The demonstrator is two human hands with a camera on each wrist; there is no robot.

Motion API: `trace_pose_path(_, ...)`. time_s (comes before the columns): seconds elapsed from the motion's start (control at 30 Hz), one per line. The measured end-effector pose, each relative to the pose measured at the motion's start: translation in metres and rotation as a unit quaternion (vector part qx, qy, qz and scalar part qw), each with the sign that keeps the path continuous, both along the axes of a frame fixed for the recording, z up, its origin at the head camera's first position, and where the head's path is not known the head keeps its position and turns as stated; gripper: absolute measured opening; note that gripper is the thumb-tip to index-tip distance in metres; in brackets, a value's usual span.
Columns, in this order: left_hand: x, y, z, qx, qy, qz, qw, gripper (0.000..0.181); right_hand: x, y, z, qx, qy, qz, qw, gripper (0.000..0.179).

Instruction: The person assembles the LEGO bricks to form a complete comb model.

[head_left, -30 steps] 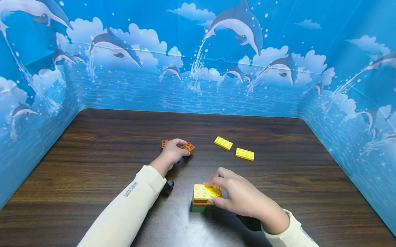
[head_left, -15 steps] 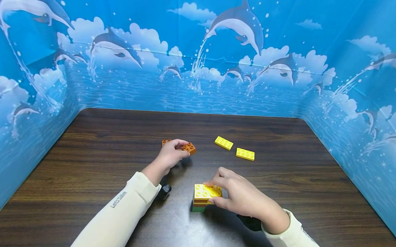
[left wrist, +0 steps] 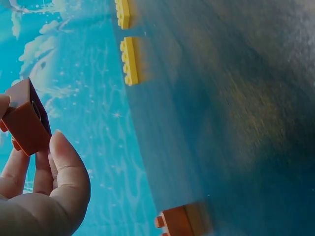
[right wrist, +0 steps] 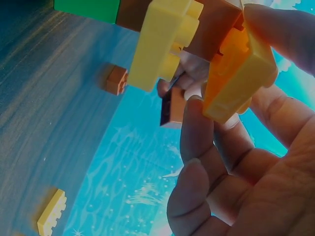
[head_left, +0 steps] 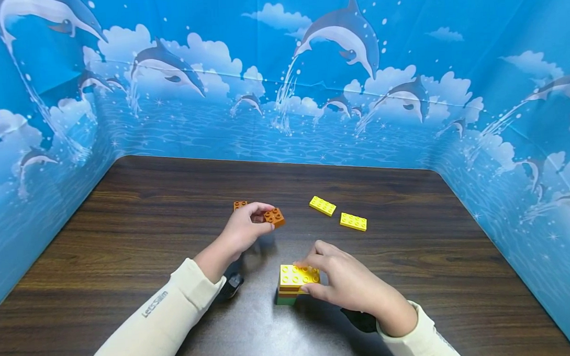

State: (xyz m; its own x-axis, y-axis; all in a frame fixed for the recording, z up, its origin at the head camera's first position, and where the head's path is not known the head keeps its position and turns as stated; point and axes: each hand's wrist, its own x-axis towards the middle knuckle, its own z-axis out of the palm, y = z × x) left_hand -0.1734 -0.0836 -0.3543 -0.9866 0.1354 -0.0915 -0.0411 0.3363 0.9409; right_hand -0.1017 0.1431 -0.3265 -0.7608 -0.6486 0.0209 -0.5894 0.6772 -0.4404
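My left hand [head_left: 239,231] pinches an orange-brown toy brick [head_left: 275,217] between thumb and fingers. In the left wrist view this brick [left wrist: 23,120] is tilted, held up off the table, its hollow underside partly showing. Nearer the front, my right hand [head_left: 347,280] grips the top yellow brick [head_left: 290,274] of a small stack. The right wrist view shows that stack's layers: a green brick [right wrist: 86,7] at the base, then brown, yellow [right wrist: 157,44], orange-brown, and the yellow top brick [right wrist: 241,81] between thumb and fingers, sitting at a slant to the layer below.
A second orange-brown brick [head_left: 239,204] lies behind my left hand, partly hidden by it. Two thin yellow bricks [head_left: 322,206] lie at the back, right of centre. The dark wooden table [head_left: 126,220] ends at a blue dolphin-print curtain [head_left: 193,129].
My left hand has lifted the orange-brown brick and drawn slightly toward the front with it, the forearm shifting left and down. The right hand and the stack have stayed in place.
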Motion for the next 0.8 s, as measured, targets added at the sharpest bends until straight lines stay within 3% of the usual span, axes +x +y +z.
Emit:
trace_pose_path(0.43,0.023,0.0,0.017,-0.007,0.028,-0.018,0.9994,0.041,-0.002,0.0,-0.001,-0.012,-0.006,0.008,0.9999,0.039)
trace_pose_path(0.8,0.046,-0.002,0.024,0.014,0.034,-0.075,0.9965,0.04,-0.002,0.001,-0.001,-0.027,-0.025,0.007,0.9993,0.039)
